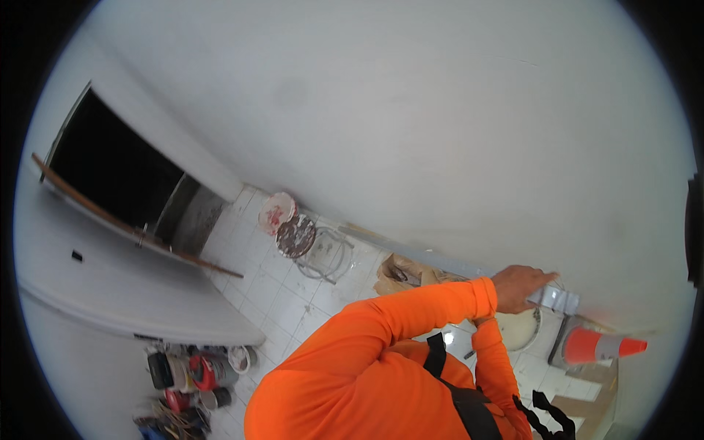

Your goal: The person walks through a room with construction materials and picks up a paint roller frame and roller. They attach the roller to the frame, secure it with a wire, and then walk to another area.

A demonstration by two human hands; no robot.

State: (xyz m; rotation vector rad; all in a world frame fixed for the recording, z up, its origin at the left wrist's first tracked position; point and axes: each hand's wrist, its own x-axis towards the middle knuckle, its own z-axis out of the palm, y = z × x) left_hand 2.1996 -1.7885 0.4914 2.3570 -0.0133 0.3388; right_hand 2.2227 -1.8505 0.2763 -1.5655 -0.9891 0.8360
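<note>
My left hand (515, 287) reaches out to the right, near the foot of the wall, with its fingers bent. A broad, pale metal-looking blade (555, 299), like a putty knife's, sticks out from under its fingers; the handle is hidden. My right hand (482, 320) is almost wholly covered by the left wrist, with only a sliver showing, so its fingers are out of sight. Below both hands stands a round bucket (522, 331) with creamy white contents.
An orange traffic cone (598, 345) lies tilted to the right. By the white wall (411, 117) are an open brown bag (400, 273), a paint-spattered stool (297, 236) and a stained bucket (278, 212). Several containers (209, 374) crowd the lower left, below an open door (139, 238).
</note>
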